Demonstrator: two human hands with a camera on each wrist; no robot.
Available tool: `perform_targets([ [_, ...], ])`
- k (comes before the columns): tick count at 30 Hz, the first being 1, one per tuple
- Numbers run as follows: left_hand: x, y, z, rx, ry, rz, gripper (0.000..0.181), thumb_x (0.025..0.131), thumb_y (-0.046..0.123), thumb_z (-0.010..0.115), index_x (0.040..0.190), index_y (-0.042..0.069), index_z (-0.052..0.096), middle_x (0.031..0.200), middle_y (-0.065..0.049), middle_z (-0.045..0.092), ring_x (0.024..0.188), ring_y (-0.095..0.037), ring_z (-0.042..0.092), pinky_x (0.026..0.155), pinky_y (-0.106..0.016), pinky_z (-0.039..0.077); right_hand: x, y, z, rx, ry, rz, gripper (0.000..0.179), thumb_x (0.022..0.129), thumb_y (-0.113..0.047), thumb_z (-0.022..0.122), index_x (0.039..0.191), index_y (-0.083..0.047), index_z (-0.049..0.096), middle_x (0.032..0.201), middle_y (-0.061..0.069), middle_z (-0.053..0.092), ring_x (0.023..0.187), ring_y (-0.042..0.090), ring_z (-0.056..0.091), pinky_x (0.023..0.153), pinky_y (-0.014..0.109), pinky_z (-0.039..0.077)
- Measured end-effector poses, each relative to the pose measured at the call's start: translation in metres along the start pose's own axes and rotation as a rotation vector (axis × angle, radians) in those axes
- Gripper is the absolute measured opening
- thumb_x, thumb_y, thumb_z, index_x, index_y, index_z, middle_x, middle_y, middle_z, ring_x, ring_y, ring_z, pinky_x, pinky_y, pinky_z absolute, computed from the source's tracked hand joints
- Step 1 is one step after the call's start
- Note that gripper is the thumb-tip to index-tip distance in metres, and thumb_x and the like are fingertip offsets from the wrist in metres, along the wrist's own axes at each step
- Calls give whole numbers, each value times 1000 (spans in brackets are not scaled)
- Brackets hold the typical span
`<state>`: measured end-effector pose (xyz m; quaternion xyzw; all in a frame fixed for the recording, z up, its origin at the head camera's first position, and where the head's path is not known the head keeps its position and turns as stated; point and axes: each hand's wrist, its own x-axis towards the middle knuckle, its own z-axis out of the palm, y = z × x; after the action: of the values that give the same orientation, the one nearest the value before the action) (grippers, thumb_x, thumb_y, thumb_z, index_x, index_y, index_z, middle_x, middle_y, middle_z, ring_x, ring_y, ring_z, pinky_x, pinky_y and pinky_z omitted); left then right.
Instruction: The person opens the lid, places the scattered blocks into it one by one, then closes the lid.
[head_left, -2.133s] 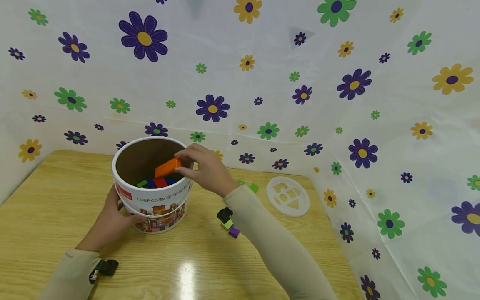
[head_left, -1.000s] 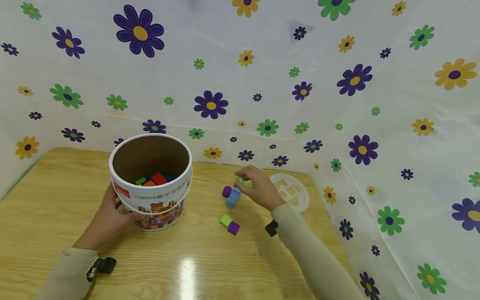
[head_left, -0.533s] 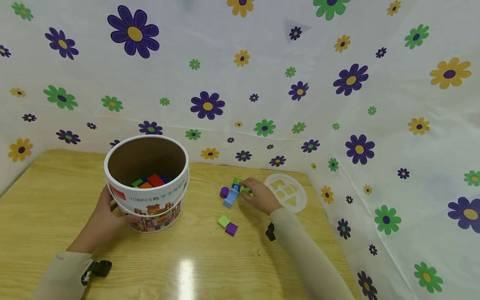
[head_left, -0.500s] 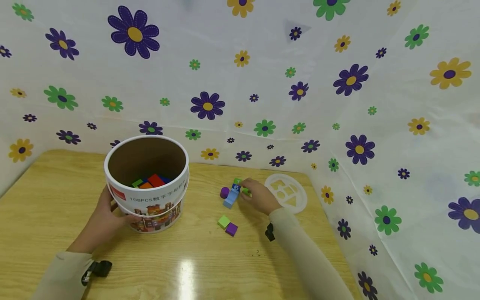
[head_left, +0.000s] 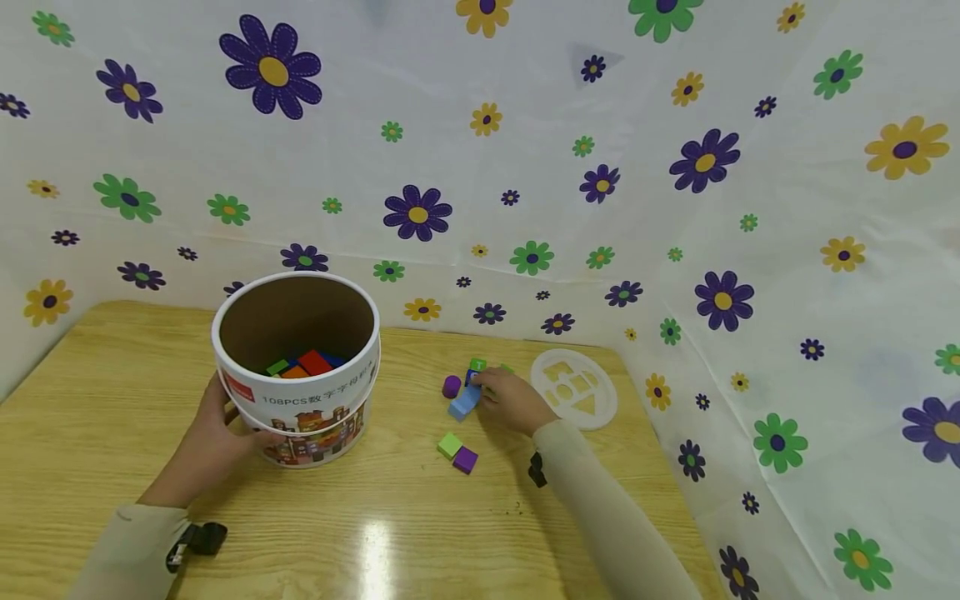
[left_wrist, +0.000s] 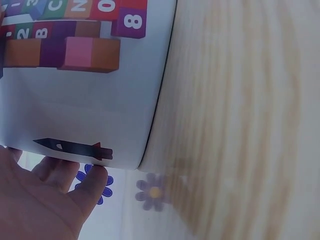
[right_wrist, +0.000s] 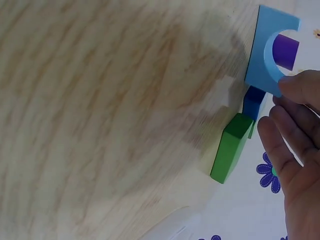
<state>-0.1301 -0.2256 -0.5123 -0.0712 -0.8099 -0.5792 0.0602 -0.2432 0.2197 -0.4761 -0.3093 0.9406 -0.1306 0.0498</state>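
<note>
Right hand (head_left: 516, 402) shifted off green block (right_wrist: 231, 150), fingers pinching blue arch (right_wrist: 261, 57); left hand (head_left: 213, 446) grips bucket (head_left: 315, 396). Some blocks (head_left: 314, 362) in, loose pieces (head_left: 465, 460) left on desk (head_left: 427, 525).

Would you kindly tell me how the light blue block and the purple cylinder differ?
The light blue block has flat sides and a curved cut-out, while the purple cylinder is rounded. The light blue block looks larger than the purple cylinder. The right hand appears to touch the light blue block, whereas the purple cylinder sits apart from that hand. Both look plain, with no lettering visible.
</note>
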Motion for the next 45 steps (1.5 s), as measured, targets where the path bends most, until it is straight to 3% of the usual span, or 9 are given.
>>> perform_targets([
  [6, 2, 1, 0, -7, 7, 8, 118, 81, 11, 89, 166, 25, 8, 161, -17, 25, 150, -49, 20, 109, -85, 20, -3, 1, 2, -35, -45, 28, 39, 101, -14, 68, 138, -6, 65, 125, 11, 68, 115, 25, 65, 101, 39, 56],
  [15, 0, 1, -1, -11, -2, -5, 121, 82, 12, 89, 166, 25, 3, 164, -22, 20, 148, -57, 18, 108, -86, 19, -14, 4, 4, 12, -32, 46, 24, 98, -18, 72, 120, -6, 73, 108, 4, 72, 100, 18, 66, 93, 34, 58],
  [21, -2, 1, -1, -5, 0, -21, 122, 82, 14, 89, 166, 25, 2, 164, -22, 19, 147, -56, 18, 109, -85, 20, -27, 6, 4, 116, -44, 131, 29, 95, -26, 77, 114, -6, 72, 106, 4, 71, 99, 19, 66, 93, 39, 58],
  [28, -3, 4, -3, 23, -21, -59, 123, 84, 19, 89, 166, 29, -3, 166, -21, 15, 149, -56, 18, 109, -83, 26, -40, 4, 9, 305, -16, 191, 50, 96, -28, 76, 138, -4, 61, 123, 8, 69, 113, 24, 66, 98, 42, 58],
  [32, -3, 3, -6, 37, -34, -40, 120, 87, 19, 85, 166, 31, -5, 168, -22, 12, 148, -57, 18, 107, -83, 27, -40, 4, 10, 376, 14, 199, 47, 97, -23, 75, 138, -4, 61, 129, 10, 67, 118, 27, 65, 100, 41, 58],
  [38, -1, 3, -10, 13, -12, -13, 121, 89, 15, 83, 164, 42, -9, 172, -15, 1, 152, -56, 8, 111, -82, 18, -40, 5, 11, 387, 10, 198, 31, 97, -17, 74, 125, -6, 67, 123, 7, 68, 113, 24, 67, 97, 38, 59],
  [45, 3, 4, -8, -52, -18, 29, 125, 87, 9, 83, 163, 45, -10, 173, 2, -6, 157, -44, -6, 112, -82, 10, -41, 6, 14, 409, -5, 211, 33, 98, -18, 73, 128, -7, 67, 120, 6, 70, 111, 23, 68, 97, 37, 59],
])
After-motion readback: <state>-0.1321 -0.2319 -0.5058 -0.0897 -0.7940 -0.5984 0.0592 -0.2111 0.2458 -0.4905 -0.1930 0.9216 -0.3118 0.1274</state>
